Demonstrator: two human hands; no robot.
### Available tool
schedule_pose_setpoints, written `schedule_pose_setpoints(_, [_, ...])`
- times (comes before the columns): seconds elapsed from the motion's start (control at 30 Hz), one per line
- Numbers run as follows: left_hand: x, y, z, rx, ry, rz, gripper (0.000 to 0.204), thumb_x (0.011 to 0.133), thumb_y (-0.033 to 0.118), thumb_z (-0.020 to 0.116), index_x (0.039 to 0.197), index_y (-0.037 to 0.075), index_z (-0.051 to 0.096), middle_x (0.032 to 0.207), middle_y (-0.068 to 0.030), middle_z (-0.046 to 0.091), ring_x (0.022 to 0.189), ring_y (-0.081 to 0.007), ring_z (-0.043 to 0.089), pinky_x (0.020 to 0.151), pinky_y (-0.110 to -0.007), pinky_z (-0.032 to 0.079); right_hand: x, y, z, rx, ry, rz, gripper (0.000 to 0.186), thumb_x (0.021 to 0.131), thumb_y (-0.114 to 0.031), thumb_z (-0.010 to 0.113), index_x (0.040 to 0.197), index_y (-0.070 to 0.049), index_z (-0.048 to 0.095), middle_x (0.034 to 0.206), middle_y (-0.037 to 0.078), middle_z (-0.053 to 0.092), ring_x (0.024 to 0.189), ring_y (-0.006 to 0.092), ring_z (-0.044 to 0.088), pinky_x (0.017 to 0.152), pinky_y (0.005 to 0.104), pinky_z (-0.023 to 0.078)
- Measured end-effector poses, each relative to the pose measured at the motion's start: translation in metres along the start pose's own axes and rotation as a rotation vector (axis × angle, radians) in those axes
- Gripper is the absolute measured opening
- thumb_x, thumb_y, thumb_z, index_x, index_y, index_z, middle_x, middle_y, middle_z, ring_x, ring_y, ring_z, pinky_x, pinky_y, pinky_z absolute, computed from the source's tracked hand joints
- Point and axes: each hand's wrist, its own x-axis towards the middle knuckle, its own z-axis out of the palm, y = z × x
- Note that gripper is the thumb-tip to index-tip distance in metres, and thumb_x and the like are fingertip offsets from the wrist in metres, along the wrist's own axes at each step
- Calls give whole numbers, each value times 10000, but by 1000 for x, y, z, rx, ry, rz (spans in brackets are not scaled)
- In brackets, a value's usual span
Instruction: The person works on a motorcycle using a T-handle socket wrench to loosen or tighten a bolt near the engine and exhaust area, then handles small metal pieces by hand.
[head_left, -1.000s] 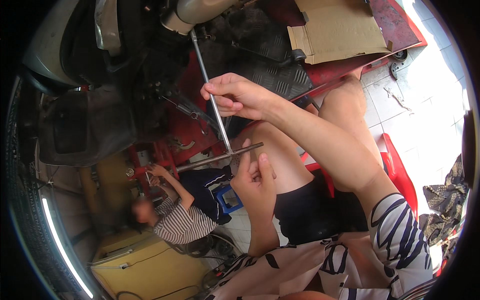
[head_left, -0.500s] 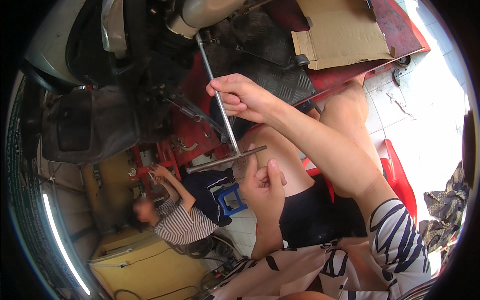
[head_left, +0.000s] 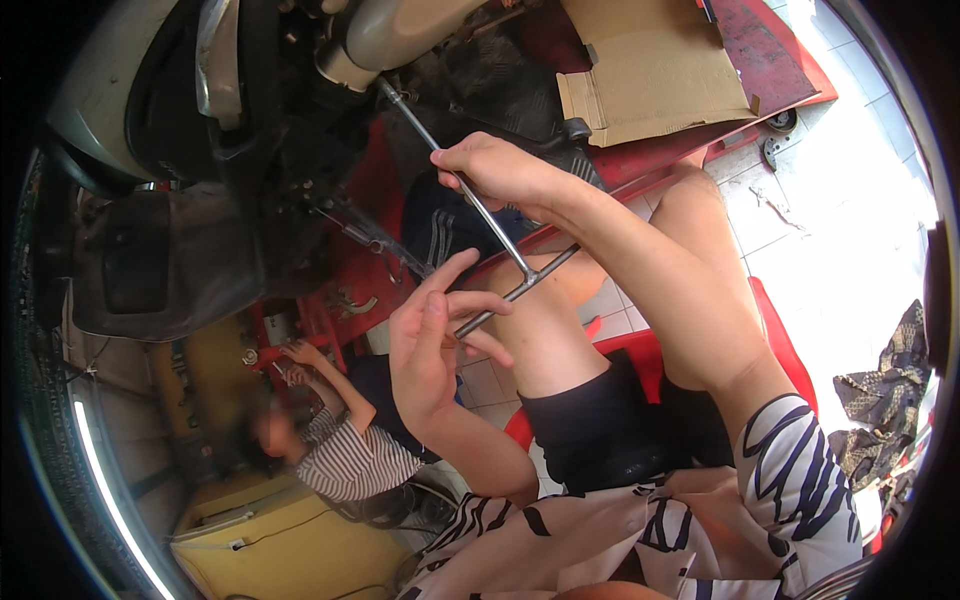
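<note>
A long steel T-handle socket wrench (head_left: 505,237) slants from the dark machinery at top centre down toward my lap. Its upper tip meets the motorbike's underside beside a pale metal pipe (head_left: 405,35). My right hand (head_left: 495,175) is closed around the upper shaft, thumb and fingers wrapped on it. Lower down, my left hand (head_left: 430,340) has its fingers spread at the near end of the crossbar, the middle finger lying across the bar. The far end of the crossbar reaches toward my right forearm. The socket's contact point is hard to make out.
A flattened cardboard box (head_left: 665,75) lies on the red platform (head_left: 770,60) at the upper right. A black seat-like part (head_left: 165,260) hangs at left. Another person in a striped shirt (head_left: 360,460) works at lower left, near a yellow cabinet (head_left: 290,545). I sit on a red chair (head_left: 780,340).
The crossbar has turned and shifted right and up. My left hand has swung left to its near end, its fingers spreading. My right hand stays on the shaft. The view has shifted slightly.
</note>
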Motion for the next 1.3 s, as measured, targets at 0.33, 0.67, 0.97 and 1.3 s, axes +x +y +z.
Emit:
schedule_pose_setpoints(0.33, [169, -38, -24, -683, 142, -24, 357, 998, 173, 445, 1286, -36, 484, 1249, -130, 591, 1147, -234, 577, 856, -316, 480, -35, -15, -54, -109, 59, 183, 391, 996, -285, 416, 654, -111, 493, 461, -52, 334, 378, 56, 268, 396, 240, 173])
schedule_pose_setpoints(0.67, [234, -46, -19, -1500, 73, 86, 363, 1004, 129, 388, 1362, 88, 429, 1271, -79, 547, 1127, -246, 543, 872, -392, 445, -49, -31, -71, -98, 123, 200, 376, 991, -288, 449, 657, -123, 504, 516, -59, 389, 400, 47, 254, 417, 220, 234])
schedule_pose_setpoints(0.97, [242, -44, -19, -1395, 169, 35, 158, 956, 122, 573, 1071, 17, 549, 982, -52, 591, 884, -174, 575, 720, -305, 452, -48, -27, -71, -132, 135, 191, 363, 988, -294, 458, 676, -117, 516, 536, -63, 401, 424, 47, 287, 423, 224, 249])
schedule_pose_setpoints(1.3, [207, -120, 57, -379, -97, -212, 111, 904, 99, 639, 1008, 95, 601, 861, -7, 636, 733, -94, 598, 639, -246, 468, -58, -49, -92, 175, 538, -133, 331, 924, -268, 417, 626, -128, 456, 518, -63, 345, 411, 68, 260, 419, 252, 185])
